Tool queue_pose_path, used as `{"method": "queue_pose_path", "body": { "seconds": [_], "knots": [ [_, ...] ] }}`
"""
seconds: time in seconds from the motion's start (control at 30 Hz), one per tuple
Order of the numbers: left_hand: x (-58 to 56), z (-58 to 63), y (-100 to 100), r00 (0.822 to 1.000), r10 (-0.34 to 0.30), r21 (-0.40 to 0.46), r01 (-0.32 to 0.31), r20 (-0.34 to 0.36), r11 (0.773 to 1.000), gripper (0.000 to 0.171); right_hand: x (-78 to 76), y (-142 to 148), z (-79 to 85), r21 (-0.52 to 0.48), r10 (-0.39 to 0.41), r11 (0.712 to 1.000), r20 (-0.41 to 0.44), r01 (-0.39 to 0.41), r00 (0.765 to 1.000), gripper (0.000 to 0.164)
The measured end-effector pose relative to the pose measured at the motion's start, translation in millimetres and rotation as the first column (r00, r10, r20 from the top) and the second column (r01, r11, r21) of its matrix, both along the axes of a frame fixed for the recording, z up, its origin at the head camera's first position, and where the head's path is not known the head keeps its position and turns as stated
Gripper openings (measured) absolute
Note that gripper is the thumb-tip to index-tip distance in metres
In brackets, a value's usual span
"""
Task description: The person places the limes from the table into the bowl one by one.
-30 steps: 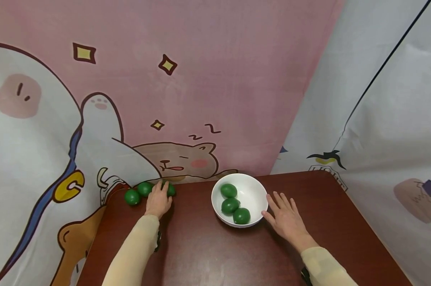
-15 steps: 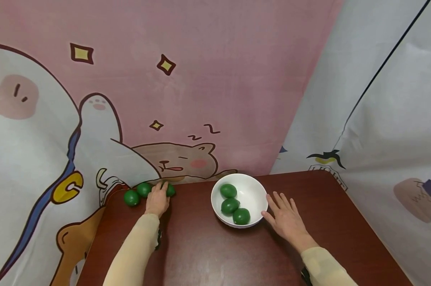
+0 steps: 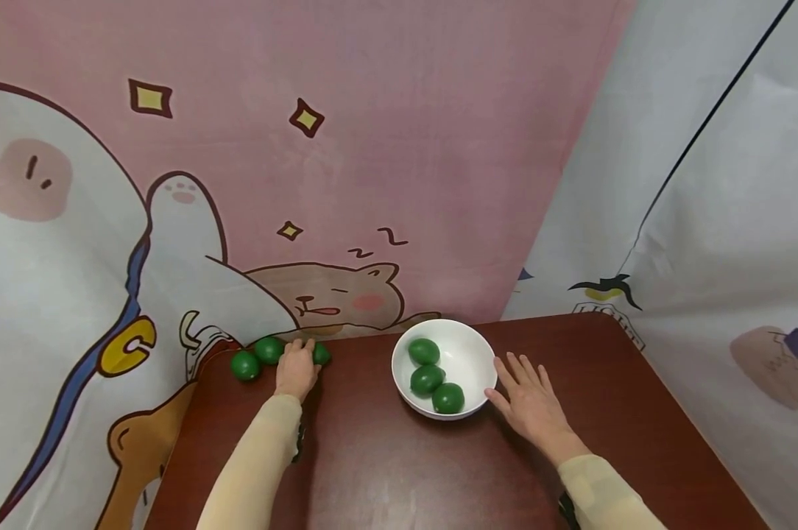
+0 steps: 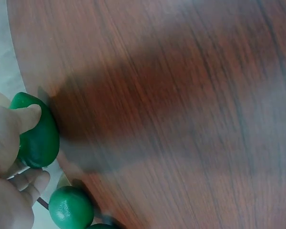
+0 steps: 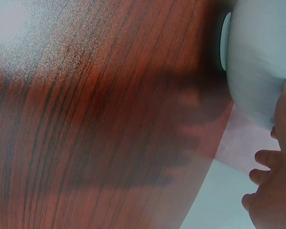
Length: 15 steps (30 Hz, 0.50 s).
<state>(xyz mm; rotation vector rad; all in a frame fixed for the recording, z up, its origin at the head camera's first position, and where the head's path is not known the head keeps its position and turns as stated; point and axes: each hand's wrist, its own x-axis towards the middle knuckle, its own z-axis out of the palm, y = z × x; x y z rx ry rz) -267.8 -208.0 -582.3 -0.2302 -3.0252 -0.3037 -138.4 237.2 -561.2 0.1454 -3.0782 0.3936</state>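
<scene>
My left hand point(image 3: 297, 372) is at the back left of the table, holding a green lime point(image 3: 322, 354) between thumb and fingers. In the left wrist view the thumb lies across this lime point(image 4: 44, 140). Two more limes sit just left of the hand, a nearer one point(image 3: 245, 365) and one by the back edge point(image 3: 269, 350). A white bowl point(image 3: 473, 368) stands at the back middle with three limes point(image 3: 427, 380) inside. My right hand point(image 3: 534, 408) is spread with straight fingers, its fingertips at the bowl's right rim. From the right wrist, the bowl's outer wall point(image 5: 257, 62) shows beside the thumb.
The dark reddish-brown table point(image 3: 372, 471) carries all of this. A cartoon-printed cloth point(image 3: 405, 147) hangs along its back edge, and a whitish cloth point(image 3: 724, 243) hangs at the right.
My left hand has shifted slightly to the right, and the lime in it has moved the same way. The right hand and the bowl stay in place.
</scene>
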Motion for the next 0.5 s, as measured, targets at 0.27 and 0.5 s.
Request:
{"method": "queue_pose_path", "body": {
  "seconds": [0.27,0.5],
  "knots": [
    [2.9,6.7,7.1,0.997,0.043,0.028,-0.045,0.071,0.999,0.060,-0.5,0.6,-0.5,0.001,0.006,1.000,-0.001,-0.006,1.000,0.073],
    [9.4,8.0,10.1,0.996,0.054,0.030,-0.057,0.073,0.998,0.055,-0.5,-1.1,0.2,-0.001,0.007,1.000,-0.015,-0.008,1.000,0.074]
  ]
}}
